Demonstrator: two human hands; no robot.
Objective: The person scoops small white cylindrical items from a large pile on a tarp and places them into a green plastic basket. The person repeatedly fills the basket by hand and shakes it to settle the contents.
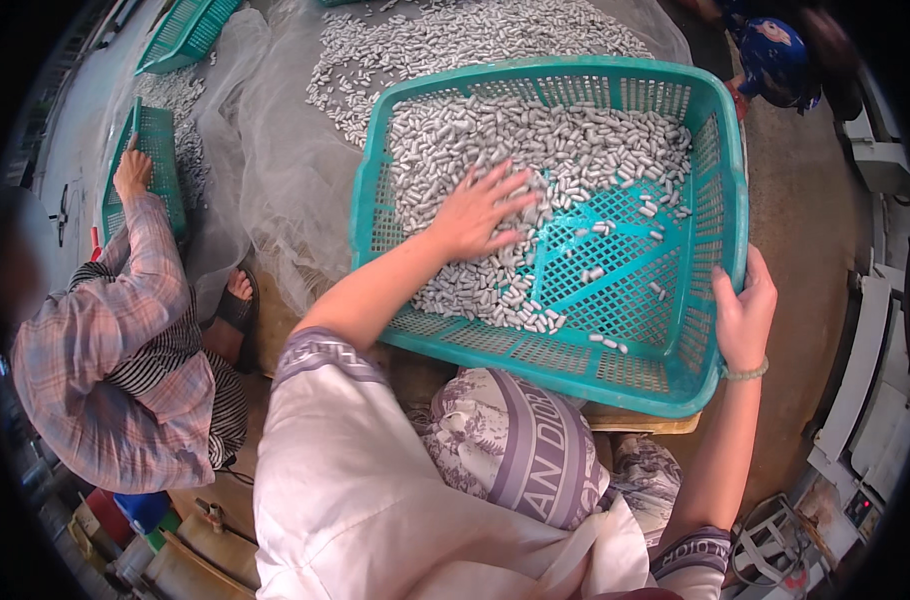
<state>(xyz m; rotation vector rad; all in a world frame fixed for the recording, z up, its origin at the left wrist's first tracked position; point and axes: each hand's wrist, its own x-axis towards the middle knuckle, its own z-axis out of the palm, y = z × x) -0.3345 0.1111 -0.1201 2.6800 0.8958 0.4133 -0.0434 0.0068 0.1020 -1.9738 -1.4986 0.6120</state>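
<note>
A large teal plastic basket with perforated walls and floor sits in front of me, slightly tilted across the view. Small pale grey, capsule-shaped pieces are heaped along its far and left sides, while a few lie scattered over the bare mesh at right. Fingers spread, my left hand rests palm down on the heap and grips nothing visible. My right hand, with a beaded bracelet at the wrist, is closed on the basket's right rim; some of its fingers are hidden behind the wall.
Beyond the basket, more such pieces lie spread on a sheet, with crumpled translucent netting to the left. A co-worker in a plaid shirt reaches to another teal basket. Another person is at the upper right. Pale machinery lines the right.
</note>
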